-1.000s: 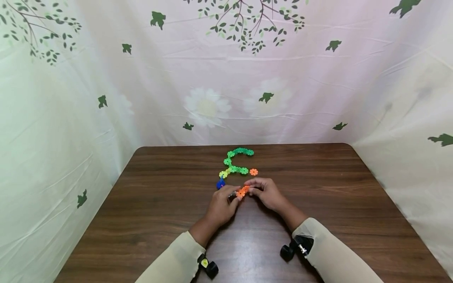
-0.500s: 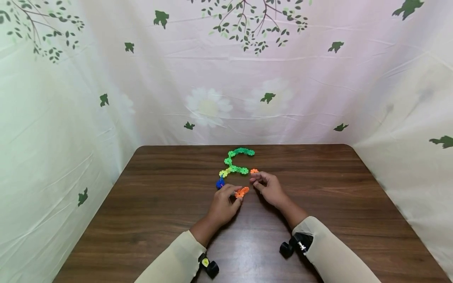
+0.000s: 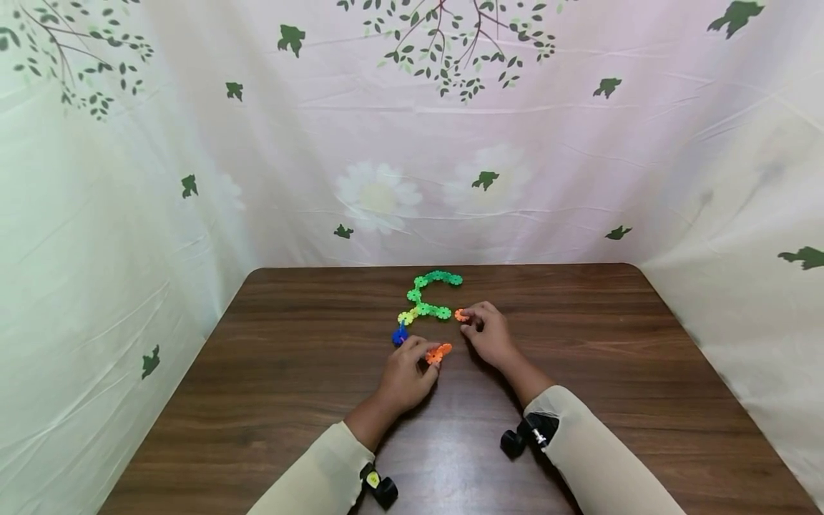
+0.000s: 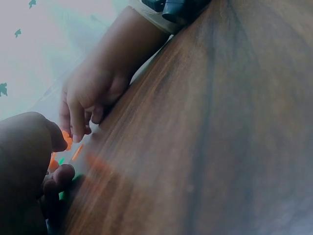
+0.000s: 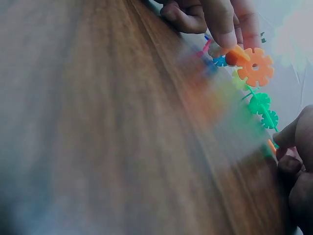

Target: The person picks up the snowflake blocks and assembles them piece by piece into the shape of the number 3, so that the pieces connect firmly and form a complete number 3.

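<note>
In the head view, my left hand (image 3: 404, 378) pinches a joined cluster of orange flower-shaped interlocking discs (image 3: 438, 353); the right wrist view shows one disc (image 5: 256, 67) facing the camera with another set at an angle. Farther right and back, my right hand (image 3: 491, 336) has finger and thumb at the edge of a single orange interlocking disc (image 3: 460, 315), which looks tilted in the wrist views. A chain of green discs (image 3: 423, 309), then yellow discs (image 3: 405, 317) and a blue disc (image 3: 400, 335), curves toward my left hand. That hand hides whether the chain joins the orange cluster.
The brown wooden table (image 3: 290, 343) has rounded far corners. Beyond it hangs a pale curtain (image 3: 412, 143) printed with leaves and flowers. Each sleeve cuff bears a black wrist device, one on the left (image 3: 385, 492) and one on the right (image 3: 513, 443).
My right hand has left the orange cluster and moved back to the single orange disc, where its fingers now take hold. My left hand keeps its grip on the cluster nearly unmoved.
</note>
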Demonstrator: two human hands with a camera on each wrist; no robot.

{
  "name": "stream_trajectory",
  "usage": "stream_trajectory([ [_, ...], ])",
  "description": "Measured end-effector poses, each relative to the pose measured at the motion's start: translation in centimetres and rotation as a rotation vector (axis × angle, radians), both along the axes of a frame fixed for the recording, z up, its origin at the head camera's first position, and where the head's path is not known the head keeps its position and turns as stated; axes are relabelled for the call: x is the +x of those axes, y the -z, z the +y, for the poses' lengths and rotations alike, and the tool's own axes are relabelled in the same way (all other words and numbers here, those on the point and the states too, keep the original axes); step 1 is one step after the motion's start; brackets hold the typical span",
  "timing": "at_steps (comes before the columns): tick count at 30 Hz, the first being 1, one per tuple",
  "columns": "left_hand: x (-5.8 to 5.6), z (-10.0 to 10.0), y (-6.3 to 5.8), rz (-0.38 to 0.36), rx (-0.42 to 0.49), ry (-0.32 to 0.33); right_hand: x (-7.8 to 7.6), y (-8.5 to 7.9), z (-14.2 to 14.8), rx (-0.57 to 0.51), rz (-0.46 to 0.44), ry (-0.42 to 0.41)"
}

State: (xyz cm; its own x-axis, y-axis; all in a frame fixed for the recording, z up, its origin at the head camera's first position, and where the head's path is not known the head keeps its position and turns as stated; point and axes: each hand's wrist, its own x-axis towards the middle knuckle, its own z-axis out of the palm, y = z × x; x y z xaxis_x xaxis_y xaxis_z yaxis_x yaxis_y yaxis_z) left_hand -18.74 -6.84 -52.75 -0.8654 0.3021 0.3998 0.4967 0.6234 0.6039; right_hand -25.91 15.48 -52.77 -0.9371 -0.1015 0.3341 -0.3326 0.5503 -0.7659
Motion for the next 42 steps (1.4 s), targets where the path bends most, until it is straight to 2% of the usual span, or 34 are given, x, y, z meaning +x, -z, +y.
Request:
stream_trajectory([
  [9, -0.02, 0.02, 0.05, -0.012, -0.017, -0.001, 0.03, -0.17, -0.12, 0.093, -0.039, 0.009],
  [17, 0.09, 0.05, -0.06, -0.043, -0.010, -0.004, 0.13, -0.03, -0.05, 0.056, -0.021, 0.054],
  [27, -0.01, 0.05, 0.03, -0.034, -0.024, 0.010, 0.20, -0.45, -0.12, 0.141, -0.146, 0.057],
  [33, -0.02, -0.10, 0.20, -0.054, -0.027, 0.009, 0.32, -0.47, -0.34, 0.102, -0.169, 0.055],
  [42, -0.14, -0.07, 0.13, -0.041, -0.030, 0.003, 0.48, -0.36, -0.07, 0.027, -0.167, 0.016],
])
